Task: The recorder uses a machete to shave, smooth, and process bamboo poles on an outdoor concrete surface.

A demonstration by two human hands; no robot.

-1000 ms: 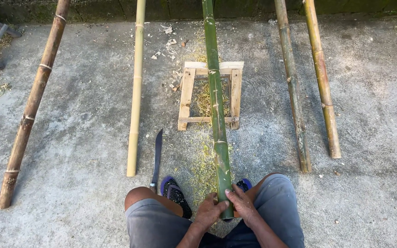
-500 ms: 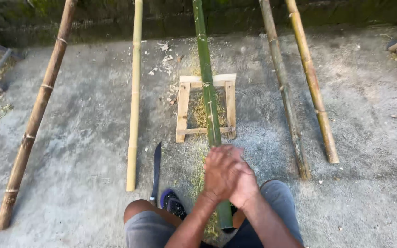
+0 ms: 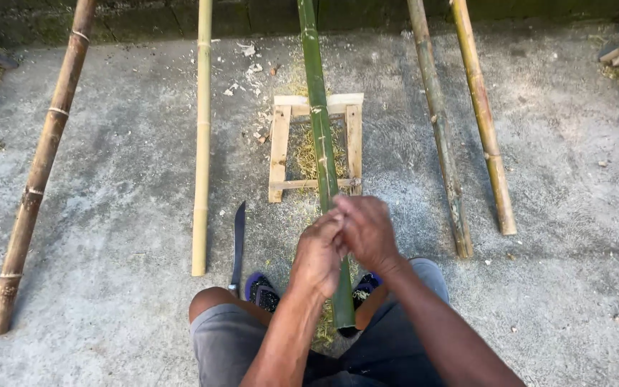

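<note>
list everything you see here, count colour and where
green bamboo pole: 1, green, centre, lying over the stand and running down between the knees
wooden stand: 1, pale wood, centre, under the green pole
dry bamboo poles: 4; brown far left, yellow left of centre, grey-brown and tan on the right
machete: 1, dark blade, on the concrete by the left knee
shavings: scattered, pale, above the stand
shoes: 2, dark with blue
shorts: grey
left hand, right hand: together above the green pole, grip unclear
</note>
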